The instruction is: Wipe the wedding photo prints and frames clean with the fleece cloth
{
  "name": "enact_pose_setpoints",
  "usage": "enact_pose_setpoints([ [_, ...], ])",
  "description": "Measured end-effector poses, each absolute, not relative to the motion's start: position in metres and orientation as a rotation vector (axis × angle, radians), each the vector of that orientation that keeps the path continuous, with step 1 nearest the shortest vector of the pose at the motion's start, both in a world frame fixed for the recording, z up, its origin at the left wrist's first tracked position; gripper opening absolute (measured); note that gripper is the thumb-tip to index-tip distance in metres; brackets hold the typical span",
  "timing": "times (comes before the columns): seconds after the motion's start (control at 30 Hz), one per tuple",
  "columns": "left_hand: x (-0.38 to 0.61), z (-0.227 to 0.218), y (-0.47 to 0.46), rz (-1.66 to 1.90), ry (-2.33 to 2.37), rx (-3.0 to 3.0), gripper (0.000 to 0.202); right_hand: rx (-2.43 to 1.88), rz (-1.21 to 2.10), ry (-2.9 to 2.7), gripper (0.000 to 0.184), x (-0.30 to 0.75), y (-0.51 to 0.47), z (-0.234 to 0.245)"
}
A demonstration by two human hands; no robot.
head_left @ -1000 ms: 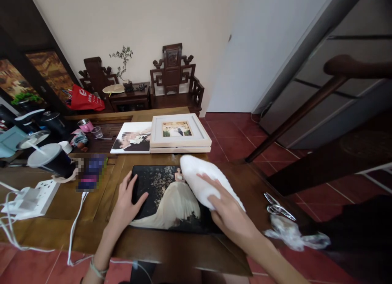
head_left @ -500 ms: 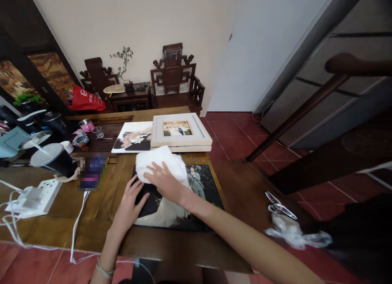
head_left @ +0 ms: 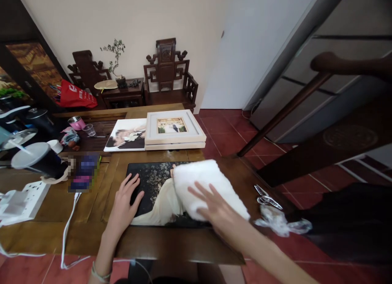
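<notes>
A dark-edged photo panel (head_left: pixel 156 190) lies flat on the wooden table, showing a pale gown against a dark background. My left hand (head_left: pixel 124 202) rests at its left edge, fingers spread and holding nothing. Over the panel's right part is a folded white towel (head_left: pixel 196 178), hiding that side of the picture. My right hand (head_left: pixel 211 202) presses on the towel and holds it, fingers stretched across the top and the thumb side partly sunk in the cloth.
Behind the panel sit stacked pale frames (head_left: pixel 174 139) and a white-edged photo print (head_left: pixel 128 135). To the left are a phone (head_left: pixel 84 173), a power strip (head_left: pixel 30 200) with cables, and a lidded cup (head_left: pixel 39 159). Scissors (head_left: pixel 268 197) and crumpled plastic (head_left: pixel 278 222) lie right.
My right hand has slid the towel from the panel's upper left to its right side, uncovering the left part. My left hand stays at the left edge. The view has shifted slightly.
</notes>
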State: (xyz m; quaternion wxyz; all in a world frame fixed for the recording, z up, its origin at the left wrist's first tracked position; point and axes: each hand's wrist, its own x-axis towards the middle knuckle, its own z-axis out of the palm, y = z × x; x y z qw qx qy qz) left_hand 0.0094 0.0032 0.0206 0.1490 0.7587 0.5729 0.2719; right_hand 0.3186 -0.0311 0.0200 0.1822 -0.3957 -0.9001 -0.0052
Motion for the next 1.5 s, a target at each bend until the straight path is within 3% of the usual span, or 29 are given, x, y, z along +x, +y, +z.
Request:
enact_pose_setpoints([
  [0.13,0.006,0.020,0.001,0.719,1.653,2.205,0.047,-1.011,0.053,-2.534,0.029,0.305,-0.076,0.023],
  [0.33,0.001,0.019,0.001,0.665,1.622,2.216,0.050,-1.163,0.168,-2.566,0.054,0.317,-0.014,0.035],
  [0.57,0.002,0.018,-0.001,0.663,1.636,2.192,0.049,-1.368,0.165,-2.582,0.051,0.318,0.052,0.045],
  [0.7,0.003,0.017,0.000,0.647,1.660,2.174,0.051,-1.135,0.127,-2.573,0.049,0.319,-0.001,0.031],
  [0.93,0.002,0.014,0.003,0.638,1.648,2.182,0.048,-1.028,0.166,-2.571,0.026,0.316,-0.110,0.042],
  [1.23,-0.001,0.015,0.003,0.668,1.607,2.213,0.048,-1.202,0.258,-2.563,0.052,0.322,0.007,0.039],
  [1.37,-0.002,0.012,0.004,0.695,1.607,2.212,0.048,-1.346,0.260,-2.599,0.051,0.316,0.052,0.053],
  [1.5,-0.001,0.010,0.004,0.730,1.613,2.172,0.047,-1.290,0.221,-2.590,0.053,0.313,0.027,0.043],
])
